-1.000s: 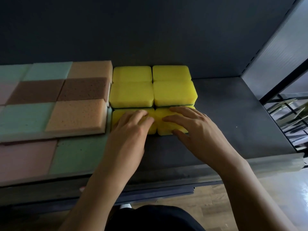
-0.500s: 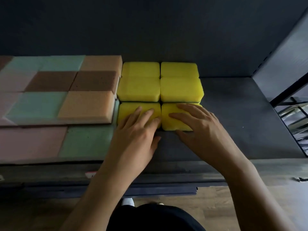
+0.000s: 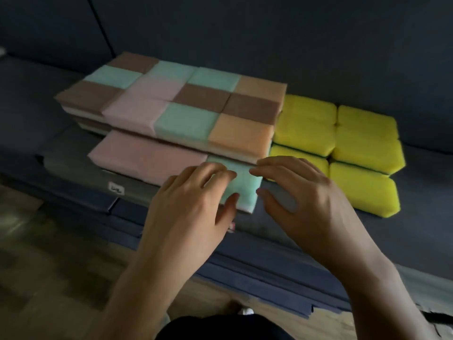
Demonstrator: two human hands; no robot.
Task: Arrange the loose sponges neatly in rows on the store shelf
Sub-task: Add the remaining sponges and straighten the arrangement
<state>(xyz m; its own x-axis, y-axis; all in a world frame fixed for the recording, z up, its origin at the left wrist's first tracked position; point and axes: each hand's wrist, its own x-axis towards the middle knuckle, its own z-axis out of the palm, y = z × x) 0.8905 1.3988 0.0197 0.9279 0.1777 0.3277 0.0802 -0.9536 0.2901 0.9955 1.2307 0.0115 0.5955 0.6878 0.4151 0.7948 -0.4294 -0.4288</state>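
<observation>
Head view shows the yellow sponges (image 3: 343, 148) squared in rows on the shelf (image 3: 429, 192) beside the stacked pastel block (image 3: 183, 104); I judge only the front row remains. The green sponge (image 3: 241, 185) lies at the shelf's front edge, beneath my left grip (image 3: 186, 207) and just left of my right grip (image 3: 301, 200), both loosely spread, clasping nothing

You're hovering both hands at the mint-green sponge (image 3: 241, 185) lying at the front edge of the shelf (image 3: 416, 231). Your left hand (image 3: 193, 204) is spreading loose fingers over its top, and your right hand (image 3: 301, 197) is curving in at its right side. A pink sponge (image 3: 147, 158) is sitting just left of it, the pastel stack (image 3: 196, 104) is rising behind, and the yellow sponges (image 3: 343, 148) are lining up in rows on the right.
</observation>
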